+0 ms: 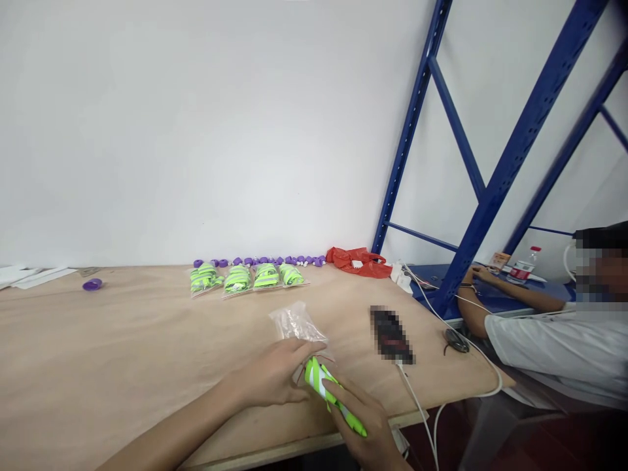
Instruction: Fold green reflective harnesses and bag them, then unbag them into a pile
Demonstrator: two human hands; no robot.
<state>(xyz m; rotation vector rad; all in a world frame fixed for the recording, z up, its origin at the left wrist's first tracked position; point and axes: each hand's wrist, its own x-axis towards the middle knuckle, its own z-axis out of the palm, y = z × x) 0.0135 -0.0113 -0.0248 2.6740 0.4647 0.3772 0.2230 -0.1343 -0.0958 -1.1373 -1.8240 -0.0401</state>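
Observation:
My left hand [277, 374] is closed on the mouth of a clear zip bag [296, 320], whose body lies crumpled on the table beyond my fingers. My right hand [360, 418] grips a folded neon-green reflective strap bundle [316, 376] with silver-white bands. The bundle's far end is at the bag's opening, beside my left hand; how far it sits inside, I cannot tell. Further back lie several clear bags [238, 280] filled with the same green striped material.
Small purple items [265, 260] line the wall beside a red plastic bag [358, 261]. A purple cup-like piece [92, 284] lies left. Rightward are a blurred dark device [391, 333] with a white cable, a computer mouse [456, 340], blue rack posts [515, 144] and a seated co-worker [554, 340].

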